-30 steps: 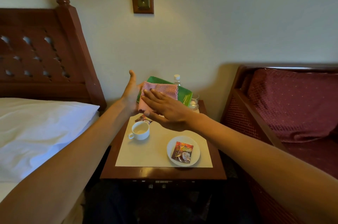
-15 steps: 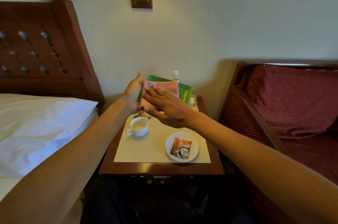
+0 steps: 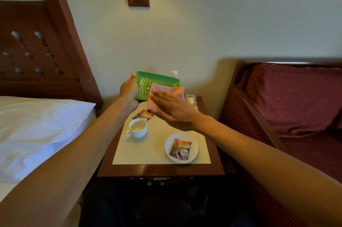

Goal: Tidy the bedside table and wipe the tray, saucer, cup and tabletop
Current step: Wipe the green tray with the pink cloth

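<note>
Head view: the green tray (image 3: 157, 81) is tilted up over the far left corner of the surface (image 3: 161, 169), the left hand (image 3: 129, 88) clamping its left rim. It looks light, stiff and slick, so the rim is the sound hold. The right hand (image 3: 172, 110), fingers flat, presses a soft pink cloth (image 3: 166, 91) on it. The cup (image 3: 137, 127) and saucer (image 3: 181, 148), likely breakable, sit nearer.

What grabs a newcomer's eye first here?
The green tray, tilted up at the table's back edge in the left hand, with the right hand pressing a pink cloth against it. Nearer, a white cup and a saucer bearing a sachet.
</note>
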The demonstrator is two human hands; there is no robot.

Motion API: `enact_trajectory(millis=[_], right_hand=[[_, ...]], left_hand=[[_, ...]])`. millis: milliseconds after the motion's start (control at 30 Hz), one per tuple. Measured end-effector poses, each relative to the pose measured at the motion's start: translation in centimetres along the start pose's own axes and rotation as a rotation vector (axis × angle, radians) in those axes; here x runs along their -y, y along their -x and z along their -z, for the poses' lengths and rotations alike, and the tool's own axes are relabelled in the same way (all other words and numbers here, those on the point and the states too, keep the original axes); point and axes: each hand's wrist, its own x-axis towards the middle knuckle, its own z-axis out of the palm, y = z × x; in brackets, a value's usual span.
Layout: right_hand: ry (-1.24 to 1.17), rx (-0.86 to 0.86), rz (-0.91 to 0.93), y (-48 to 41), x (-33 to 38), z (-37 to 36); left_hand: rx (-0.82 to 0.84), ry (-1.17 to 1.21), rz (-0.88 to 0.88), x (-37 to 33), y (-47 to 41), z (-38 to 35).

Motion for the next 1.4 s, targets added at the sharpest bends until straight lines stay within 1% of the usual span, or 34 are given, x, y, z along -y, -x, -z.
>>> enact_trajectory(millis=[67, 133, 233, 300, 400, 467, 567, 633, 700, 833, 900, 1033, 1067, 1133, 1233, 1300, 1367, 1400], right_hand=[[0.050, -0.034, -0.011, 0.1, -1.2, 0.6], [0.074, -0.031, -0.045, 0.1, -0.9, 0.6], [0.033, -0.053, -0.068, 0.1, 1.0, -0.4], [0.009, -0.074, -0.085, 0.3, 1.0, -0.6], [0.113, -0.087, -0.127, 0.3, -0.1, -0.2], [0.175, -0.074, -0.143, 0.0, -0.3, 0.0], [0.194, 0.025, -0.174, -1.2, -0.9, 0.6], [0.160, 0.094, -0.201, -1.7, -1.4, 1.0], [0.116, 0.086, -0.218, -1.6, -1.2, 0.9], [0.091, 0.069, -0.163, -0.8, 0.4, 0.0], [0.060, 0.079, -0.185, -1.0, 0.3, 0.4], [-0.039, 0.087, -0.259, -2.3, 0.4, 1.2], [-0.069, 0.091, -0.236, -2.5, 0.9, 1.3], [-0.053, 0.100, -0.144, -2.7, 1.9, 1.0], [0.017, 0.094, -0.032, -1.9, 2.1, 0.9], [0.046, 0.092, -0.002, -1.1, 1.1, 1.3], [0.101, 0.099, -0.017, -0.7, 0.0, 1.9], [0.139, 0.095, -0.037, -0.6, -0.4, 2.0]], left_hand=[[-0.027, 0.026, -0.027, -0.3, -0.3, 0.4], [-0.049, 0.002, -0.049, -0.4, -0.4, 0.5], [-0.067, -0.041, -0.078, -0.4, -0.2, 0.2], [-0.084, -0.052, -0.109, -0.4, -0.1, 0.3], [-0.109, -0.036, -0.135, -0.5, -0.2, 0.3], [-0.097, -0.039, -0.119, -0.4, -0.1, 0.2], [-0.037, -0.089, -0.079, 0.0, 0.3, -0.2], [-0.030, -0.119, -0.074, 0.1, 0.3, -0.3], [-0.046, -0.095, -0.080, -0.1, 0.1, -0.2], [-0.095, -0.063, -0.110, -0.6, -0.5, 0.0], [-0.071, -0.055, -0.095, -0.7, -0.5, -0.2], [0.008, -0.062, 0.001, -0.4, 0.1, -0.9], [0.034, -0.069, 0.042, -0.3, 0.2, -0.9], [0.101, -0.072, 0.118, 0.0, 0.3, -0.6], [0.152, -0.044, 0.103, -0.2, 0.4, 0.0], [0.135, 0.036, 0.071, -0.8, 0.4, 0.2], [0.108, 0.018, 0.071, -1.2, 0.3, 0.3], [0.124, -0.015, 0.093, -1.2, 0.3, 0.2]])
